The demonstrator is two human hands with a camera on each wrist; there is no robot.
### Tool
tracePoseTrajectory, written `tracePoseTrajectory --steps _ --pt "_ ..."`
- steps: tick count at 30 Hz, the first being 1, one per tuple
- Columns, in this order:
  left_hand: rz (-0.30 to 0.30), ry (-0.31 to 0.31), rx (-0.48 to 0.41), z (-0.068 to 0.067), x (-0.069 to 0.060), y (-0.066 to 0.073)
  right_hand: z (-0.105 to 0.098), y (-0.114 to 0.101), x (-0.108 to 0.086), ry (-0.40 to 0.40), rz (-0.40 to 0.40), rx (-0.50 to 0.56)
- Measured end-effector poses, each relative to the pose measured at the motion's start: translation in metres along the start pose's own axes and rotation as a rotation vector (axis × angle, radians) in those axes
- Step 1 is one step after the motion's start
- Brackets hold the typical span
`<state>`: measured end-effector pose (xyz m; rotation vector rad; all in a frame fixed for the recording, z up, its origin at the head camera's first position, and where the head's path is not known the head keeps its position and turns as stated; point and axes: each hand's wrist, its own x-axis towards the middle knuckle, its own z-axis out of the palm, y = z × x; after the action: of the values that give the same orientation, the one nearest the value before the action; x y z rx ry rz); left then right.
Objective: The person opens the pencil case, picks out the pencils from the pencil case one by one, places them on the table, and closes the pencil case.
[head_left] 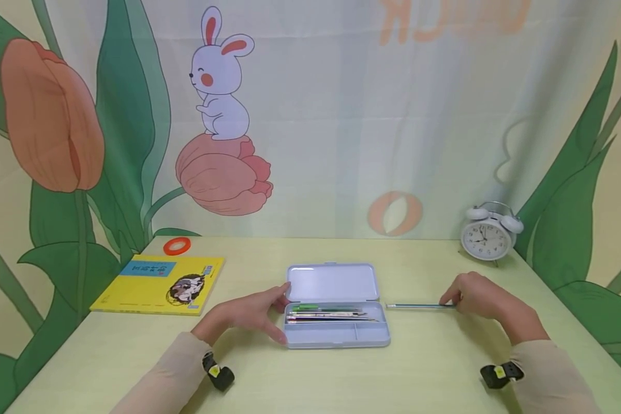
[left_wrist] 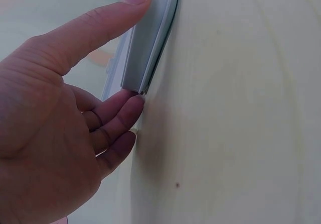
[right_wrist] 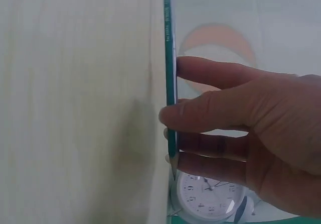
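An open pale lilac pencil case (head_left: 331, 333) lies on the table with its lid (head_left: 333, 282) tipped back. Several pens and pencils (head_left: 326, 315) fill its rear compartment. At the case's left end, my left hand (head_left: 253, 313) holds it, the thumb at the front corner and fingers near the hinge. In the left wrist view, the thumb (left_wrist: 100, 30) lies against the end wall. To the right of the case, my right hand (head_left: 481, 296) pinches a green pencil (right_wrist: 169, 43) between thumb and fingers. The sharpened tip points right, away from the case.
A white twin-bell alarm clock (head_left: 486, 236) stands at the back right. On the left lies a yellow book (head_left: 160, 287), with a red-orange tape ring (head_left: 177, 246) behind it. A printed curtain (head_left: 331, 115) hangs along the table's back edge.
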<state>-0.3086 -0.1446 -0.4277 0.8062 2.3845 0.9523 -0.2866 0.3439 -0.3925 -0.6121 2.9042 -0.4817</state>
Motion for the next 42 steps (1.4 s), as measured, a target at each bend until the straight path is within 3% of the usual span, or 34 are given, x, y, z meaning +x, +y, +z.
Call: tracePoseTrajectory --steps 20,42 --pt "0.009 -0.004 0.003 -0.0002 -0.0009 0.0014 0.0052 0.0039 0.0013 -0.053 0.006 0.152" --pt "0.019 -0.007 -0.003 0.0000 -0.0016 0.0031 0.0046 0.0008 0.0006 -0.057 -0.049 0.160"
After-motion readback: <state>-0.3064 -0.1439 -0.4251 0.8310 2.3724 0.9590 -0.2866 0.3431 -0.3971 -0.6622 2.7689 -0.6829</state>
